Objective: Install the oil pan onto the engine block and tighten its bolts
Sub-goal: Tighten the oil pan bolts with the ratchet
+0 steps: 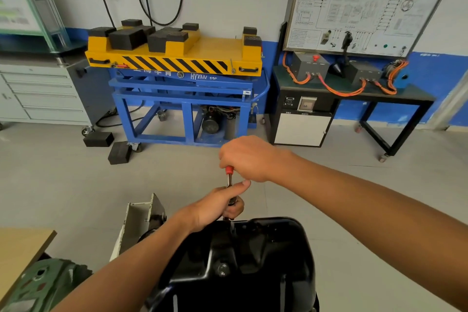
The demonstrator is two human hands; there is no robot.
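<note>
The black oil pan [255, 266] fills the bottom centre, bottom side up, with a drain plug [222, 269] showing on it. A driver tool with a red handle [229, 170] and a steel shank stands upright over the pan's far edge. My right hand [247, 158] grips the red handle from above. Below it, my left hand [220, 206] holds the shank near its lower end, thumb pointing right. The tool's tip and the bolt under it are hidden behind my left hand. The engine block beneath the pan is mostly out of sight.
A white metal stand bracket [141, 220] rises left of the pan. A wooden table corner [22, 243] sits at lower left. Across the floor stand a blue and yellow lift table [177, 78], loose black rubber blocks [119, 152], a grey drawer cabinet [43, 94] and a black trainer bench [349, 88].
</note>
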